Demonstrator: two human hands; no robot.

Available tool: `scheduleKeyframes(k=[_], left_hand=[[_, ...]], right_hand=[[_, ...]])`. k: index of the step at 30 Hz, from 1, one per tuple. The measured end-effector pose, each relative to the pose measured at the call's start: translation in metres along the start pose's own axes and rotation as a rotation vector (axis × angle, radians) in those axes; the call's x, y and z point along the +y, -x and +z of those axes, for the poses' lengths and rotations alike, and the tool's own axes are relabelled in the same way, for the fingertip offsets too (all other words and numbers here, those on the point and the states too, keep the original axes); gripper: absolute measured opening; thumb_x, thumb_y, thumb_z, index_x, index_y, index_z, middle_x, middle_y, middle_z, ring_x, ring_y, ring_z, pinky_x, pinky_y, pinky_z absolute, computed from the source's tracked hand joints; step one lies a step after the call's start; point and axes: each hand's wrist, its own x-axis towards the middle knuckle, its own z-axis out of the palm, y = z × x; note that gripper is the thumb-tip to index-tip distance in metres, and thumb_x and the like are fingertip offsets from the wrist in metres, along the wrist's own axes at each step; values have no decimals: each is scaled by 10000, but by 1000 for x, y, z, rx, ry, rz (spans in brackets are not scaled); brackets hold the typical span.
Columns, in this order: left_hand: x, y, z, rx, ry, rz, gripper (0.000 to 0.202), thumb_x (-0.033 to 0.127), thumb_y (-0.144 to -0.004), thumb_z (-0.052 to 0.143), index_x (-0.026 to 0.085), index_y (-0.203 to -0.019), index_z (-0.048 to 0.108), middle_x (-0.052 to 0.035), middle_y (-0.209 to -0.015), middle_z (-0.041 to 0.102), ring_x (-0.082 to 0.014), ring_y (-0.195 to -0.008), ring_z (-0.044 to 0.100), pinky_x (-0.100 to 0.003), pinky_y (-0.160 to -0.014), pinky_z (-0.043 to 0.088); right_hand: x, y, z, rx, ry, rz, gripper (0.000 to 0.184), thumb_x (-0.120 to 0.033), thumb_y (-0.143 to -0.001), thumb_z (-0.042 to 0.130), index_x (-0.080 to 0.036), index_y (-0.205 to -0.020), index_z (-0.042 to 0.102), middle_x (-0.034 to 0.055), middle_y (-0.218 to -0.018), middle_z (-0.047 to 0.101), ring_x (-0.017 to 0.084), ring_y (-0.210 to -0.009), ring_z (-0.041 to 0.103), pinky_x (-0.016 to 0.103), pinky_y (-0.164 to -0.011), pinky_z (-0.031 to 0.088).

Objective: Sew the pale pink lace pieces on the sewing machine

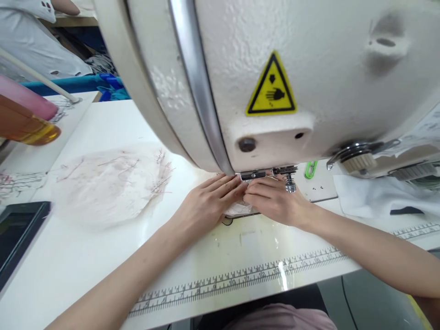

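Under the head of a white sewing machine [275,68], both my hands press a small piece of pale sheer fabric [237,209] onto the machine bed. My left hand [209,201] lies flat with fingers stretched toward the presser foot [254,174]. My right hand [271,199] meets it from the right, fingers bent and pressed together on the fabric just below the presser foot. The needle itself is hidden by the machine head.
A stack of round sheer fabric pieces with reddish embroidery [110,183] lies to the left on the white table [85,256]. A ruler strip [240,277] runs along the front edge. A dark tablet [17,233] sits far left; white cloth [371,197] at right.
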Motion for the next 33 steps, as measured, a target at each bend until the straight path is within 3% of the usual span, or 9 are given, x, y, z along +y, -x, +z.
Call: scheduleKeyframes(k=[9, 20, 27, 33], left_hand=[[6, 1, 3, -27, -45, -32, 593, 51, -707, 448, 58, -1296, 516, -159, -1313, 563, -276, -1203, 558, -455, -1006, 488], [12, -2, 4, 19, -132, -45, 436, 168, -867, 413, 88, -1274, 549, -154, -1263, 606, -287, -1125, 612, -463, -941, 523], [15, -2, 4, 31, -160, -63, 407, 193, -908, 393, 92, -1261, 569, -162, -1236, 622, -299, -1103, 623, -464, -895, 542], [14, -2, 7, 25, -151, -88, 406, 204, -919, 398, 111, -1281, 555, -158, -1231, 627, -290, -1138, 603, -461, -930, 523]], right_hand=[[4, 3, 2, 4, 61, 16, 259, -48, -875, 451, -222, -905, 641, 6, -932, 661, 125, -864, 571, 281, -726, 425], [-8, -3, -18, 56, 381, 68, 206, -80, -868, 475, -219, -803, 612, -55, -854, 682, 96, -674, 546, 319, -515, 242], [-4, -4, -24, -64, 193, 158, 181, -166, -901, 459, -216, -860, 628, -34, -900, 697, 111, -697, 585, 318, -484, 245], [1, -6, -16, -4, 26, 316, 210, -238, -930, 450, -284, -856, 641, -27, -746, 658, 161, -666, 549, 312, -540, 362]])
